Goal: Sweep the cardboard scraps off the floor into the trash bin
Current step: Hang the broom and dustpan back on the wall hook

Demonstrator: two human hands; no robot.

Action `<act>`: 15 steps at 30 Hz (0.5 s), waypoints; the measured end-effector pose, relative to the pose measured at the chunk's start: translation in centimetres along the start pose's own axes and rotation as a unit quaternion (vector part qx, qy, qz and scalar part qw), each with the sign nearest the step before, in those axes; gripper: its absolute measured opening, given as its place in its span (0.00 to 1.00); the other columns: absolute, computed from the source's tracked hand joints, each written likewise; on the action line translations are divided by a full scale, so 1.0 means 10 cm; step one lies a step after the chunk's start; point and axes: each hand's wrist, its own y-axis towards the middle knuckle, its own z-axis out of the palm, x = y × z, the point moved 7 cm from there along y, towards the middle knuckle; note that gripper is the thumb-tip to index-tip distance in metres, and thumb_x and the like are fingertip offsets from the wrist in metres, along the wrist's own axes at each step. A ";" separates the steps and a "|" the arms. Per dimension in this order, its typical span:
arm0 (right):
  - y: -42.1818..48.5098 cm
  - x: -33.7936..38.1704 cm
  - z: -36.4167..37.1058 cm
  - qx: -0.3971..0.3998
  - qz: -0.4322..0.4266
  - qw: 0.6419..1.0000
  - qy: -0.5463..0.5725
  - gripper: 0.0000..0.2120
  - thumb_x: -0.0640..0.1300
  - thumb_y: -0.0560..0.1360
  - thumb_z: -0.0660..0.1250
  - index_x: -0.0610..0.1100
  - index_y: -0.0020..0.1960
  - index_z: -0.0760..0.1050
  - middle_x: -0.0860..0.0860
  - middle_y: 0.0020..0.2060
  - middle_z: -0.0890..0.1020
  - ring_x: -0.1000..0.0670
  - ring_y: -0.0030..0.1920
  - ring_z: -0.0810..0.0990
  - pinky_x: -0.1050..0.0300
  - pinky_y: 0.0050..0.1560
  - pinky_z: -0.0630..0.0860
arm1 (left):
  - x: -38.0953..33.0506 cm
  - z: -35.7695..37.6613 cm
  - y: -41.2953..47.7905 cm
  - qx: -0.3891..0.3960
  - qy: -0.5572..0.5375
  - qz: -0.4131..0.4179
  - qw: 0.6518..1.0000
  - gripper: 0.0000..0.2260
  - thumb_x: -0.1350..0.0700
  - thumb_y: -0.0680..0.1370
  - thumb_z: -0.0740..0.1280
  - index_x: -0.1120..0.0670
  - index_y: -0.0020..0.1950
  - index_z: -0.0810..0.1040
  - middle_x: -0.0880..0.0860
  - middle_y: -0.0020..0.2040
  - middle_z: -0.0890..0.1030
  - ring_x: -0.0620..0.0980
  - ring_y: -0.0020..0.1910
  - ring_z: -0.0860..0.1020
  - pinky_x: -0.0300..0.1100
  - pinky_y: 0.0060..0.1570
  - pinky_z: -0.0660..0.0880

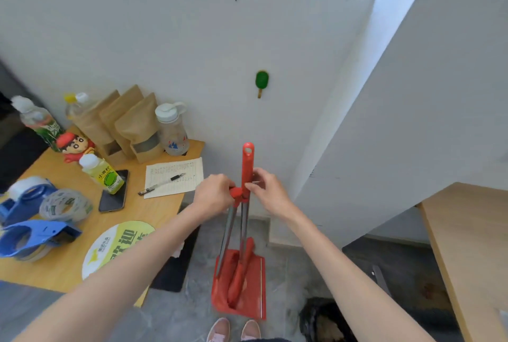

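A red broom [248, 161] stands upright, clipped beside the metal shaft of a red dustpan [248, 291] that rests on the grey floor in front of my feet. My left hand [213, 193] grips the red top of the dustpan handle. My right hand [265, 186] pinches the broom handle just below its hanging hole. A trash bin with a black bag [323, 319] sits at the lower right, with brown cardboard pieces inside. No scraps show on the visible floor.
A wooden table [82, 234] at left carries tape dispensers, bottles, brown pouches, a phone, paper and a pen. A white wall rises right behind the broom. Another wooden table edge [450, 259] is at right.
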 end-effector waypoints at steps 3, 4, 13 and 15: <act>0.12 0.24 -0.21 0.005 -0.007 0.999 0.035 0.09 0.35 0.77 0.64 0.44 0.56 0.73 0.47 0.47 0.80 0.52 0.45 0.78 0.60 0.50 0.75 | -0.19 -0.32 0.15 -0.001 0.010 -0.006 1.000 0.08 0.49 0.68 0.73 0.50 0.32 0.81 0.49 0.27 0.81 0.44 0.25 0.80 0.43 0.32 0.81; 0.15 0.31 -0.27 0.007 -0.008 0.999 0.041 0.10 0.35 0.77 0.64 0.42 0.57 0.74 0.46 0.47 0.79 0.51 0.45 0.78 0.59 0.49 0.75 | -0.24 -0.40 0.19 -0.005 0.014 -0.009 1.000 0.06 0.50 0.68 0.73 0.50 0.33 0.81 0.49 0.27 0.82 0.44 0.25 0.80 0.43 0.32 0.81; 0.40 0.54 -0.52 0.028 -0.022 0.998 0.058 0.13 0.37 0.78 0.63 0.38 0.61 0.72 0.41 0.49 0.80 0.46 0.50 0.80 0.50 0.57 0.79 | -0.40 -0.69 0.48 -0.012 0.018 -0.014 1.000 0.04 0.51 0.69 0.75 0.50 0.40 0.84 0.48 0.32 0.83 0.44 0.25 0.80 0.41 0.33 0.81; 0.51 0.56 -0.55 0.017 -0.035 0.999 0.028 0.12 0.40 0.77 0.64 0.41 0.60 0.74 0.42 0.50 0.81 0.46 0.50 0.81 0.50 0.57 0.78 | -0.38 -0.72 0.61 -0.011 0.016 -0.013 1.000 0.05 0.50 0.69 0.75 0.50 0.41 0.84 0.48 0.32 0.83 0.44 0.25 0.81 0.42 0.34 0.81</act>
